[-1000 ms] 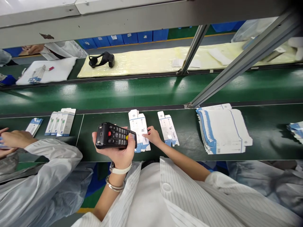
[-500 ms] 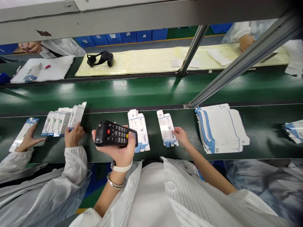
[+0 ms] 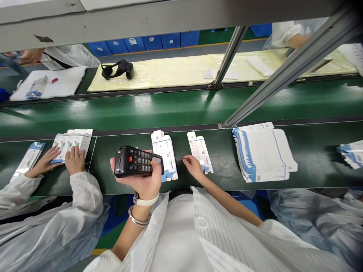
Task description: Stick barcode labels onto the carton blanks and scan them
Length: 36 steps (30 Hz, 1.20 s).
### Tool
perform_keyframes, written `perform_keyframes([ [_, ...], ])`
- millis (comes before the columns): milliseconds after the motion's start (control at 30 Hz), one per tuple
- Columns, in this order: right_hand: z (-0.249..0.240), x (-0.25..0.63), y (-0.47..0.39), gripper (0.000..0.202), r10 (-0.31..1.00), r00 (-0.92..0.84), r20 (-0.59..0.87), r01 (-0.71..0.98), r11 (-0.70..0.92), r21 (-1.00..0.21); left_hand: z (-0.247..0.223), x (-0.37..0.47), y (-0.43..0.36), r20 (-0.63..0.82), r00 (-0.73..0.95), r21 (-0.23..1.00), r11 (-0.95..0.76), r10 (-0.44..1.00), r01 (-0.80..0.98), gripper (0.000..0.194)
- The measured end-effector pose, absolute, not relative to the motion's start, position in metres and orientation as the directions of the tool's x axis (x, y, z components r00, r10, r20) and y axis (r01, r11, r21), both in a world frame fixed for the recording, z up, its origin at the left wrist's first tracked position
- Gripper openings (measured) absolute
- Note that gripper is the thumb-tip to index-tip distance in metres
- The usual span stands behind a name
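My left hand (image 3: 141, 179) is closed around a black handheld barcode terminal (image 3: 138, 161), its keypad facing up and my thumb on the keys near its screen end. Flat white-and-blue folded cartons (image 3: 169, 158) lie just to the right of the terminal, partly behind it. Another flat carton (image 3: 200, 149) lies farther right on the dark green belt. My right hand (image 3: 193, 166) is between these two, over the lower left side of the right carton, its fingers curled together with nothing visible in them.
A large fanned stack of flat cartons (image 3: 263, 155) lies to the right, with more cartons (image 3: 353, 154) at the far edge. At left, a co-worker's hands (image 3: 75, 160) rest on a row of cartons (image 3: 82, 139). A slanted metal post (image 3: 272, 77) crosses the right side.
My right hand has moved left, from the right edge of the single carton to its left side. The co-worker's hands have pressed the tilted carton down into the row.
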State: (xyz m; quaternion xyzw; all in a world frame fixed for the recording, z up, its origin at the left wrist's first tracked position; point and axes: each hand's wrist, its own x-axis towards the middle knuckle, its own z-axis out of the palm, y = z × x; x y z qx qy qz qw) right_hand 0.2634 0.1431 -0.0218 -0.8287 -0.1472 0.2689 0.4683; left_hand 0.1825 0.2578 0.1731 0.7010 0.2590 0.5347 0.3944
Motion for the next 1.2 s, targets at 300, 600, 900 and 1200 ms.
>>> perform_keyframes([
  [300,-0.009,0.242,0.193,0.041,0.550,0.745,-0.378,-0.004,-0.562,-0.827,0.178,0.178,0.257,0.568,0.277,0.816,-0.573,0.775,-0.070,0.080],
  [600,-0.006,0.263,0.158,0.014,0.521,0.750,-0.407,-0.140,-0.477,-0.867,0.174,0.169,0.269,0.557,0.235,0.823,-0.567,0.796,-0.031,0.082],
  [900,-0.027,0.331,0.068,0.027,0.211,0.887,-0.410,-0.210,-0.607,-0.767,0.165,0.178,0.261,0.520,0.346,0.847,-0.525,0.781,-0.088,0.081],
  [1200,-0.042,0.292,0.110,0.022,0.325,0.888,-0.325,-0.051,-0.632,-0.773,0.155,0.184,0.255,0.518,0.371,0.851,-0.510,0.771,-0.126,0.081],
])
